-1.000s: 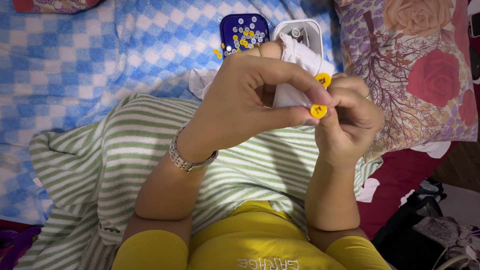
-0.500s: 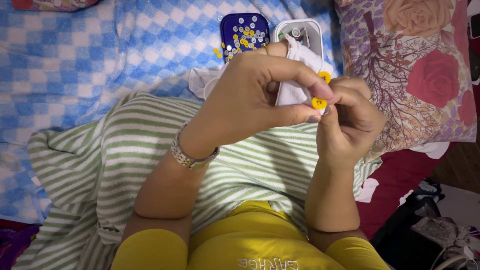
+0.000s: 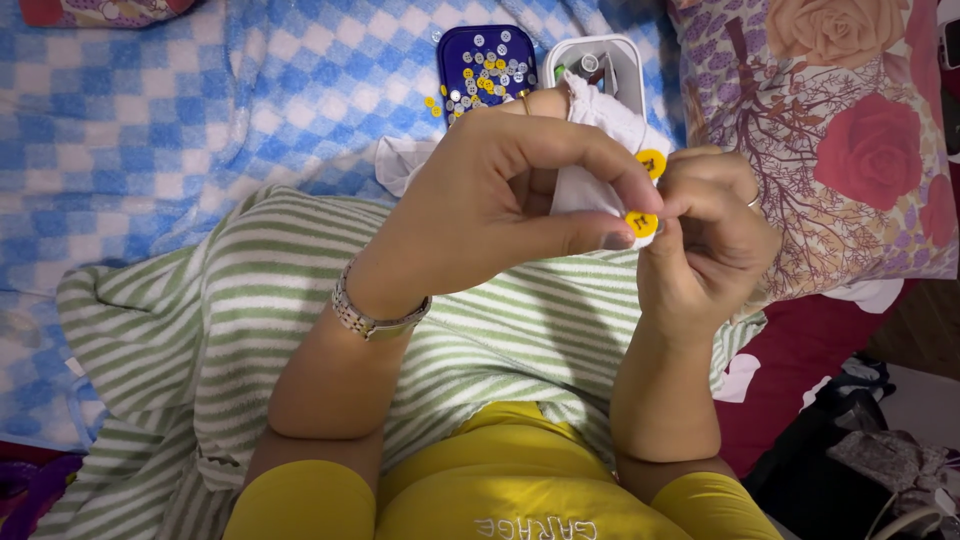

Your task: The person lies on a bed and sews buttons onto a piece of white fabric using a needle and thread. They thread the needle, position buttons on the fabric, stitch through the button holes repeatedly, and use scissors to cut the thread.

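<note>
Left hand [image 3: 490, 205] & right hand [image 3: 705, 235] fingers pinch yellow button [image 3: 641, 223] on white cloth [image 3: 590, 150]: soft, limp fabric, prob. best gripped beside button.

Light is soft and fairly bright across the middle and upper left of the head view, falling from above; the blue checked blanket [image 3: 200, 110] looks pale and a little washed out near the top edge. The right side dims: the floor corner at lower right sits in deep shadow, with a dark heap of cloth [image 3: 850, 450] barely readable. The left hand [image 3: 500, 200] throws a soft shadow onto its own palm and the white cloth [image 3: 590, 150] it holds. Focus is sharp on both hands and the yellow button [image 3: 642, 223]. The metal wristwatch [image 3: 375, 315] catches small glints. Colours are saturated, with slight stretching at the edges
</note>
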